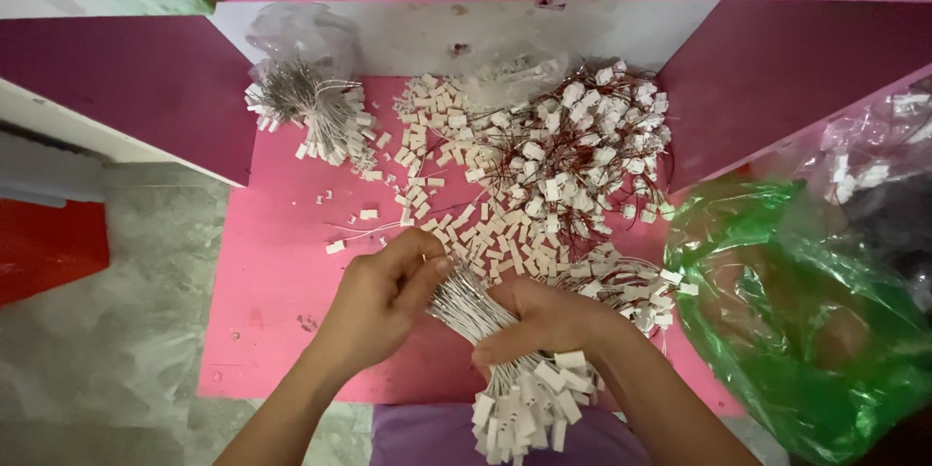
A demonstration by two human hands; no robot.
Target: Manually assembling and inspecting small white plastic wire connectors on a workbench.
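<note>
The right hand [544, 320] is closed around a thick bundle of thin white wires [471, 306], near the front edge of the pink counter [272, 272]. The bundle's white plastic connectors [529, 408] hang down toward the person, over purple cloth [427, 437]. The left hand [383, 296] pinches the far end of the same bundle between thumb and fingers. Just beyond the hands lies a pile of loose white connectors [466, 204], with a tangle of red-wired connectors [582, 146] to its right. A second wire bundle [311, 107] sits far left beside a clear bag. A green plastic bag [796, 311] lies to the right.
</note>
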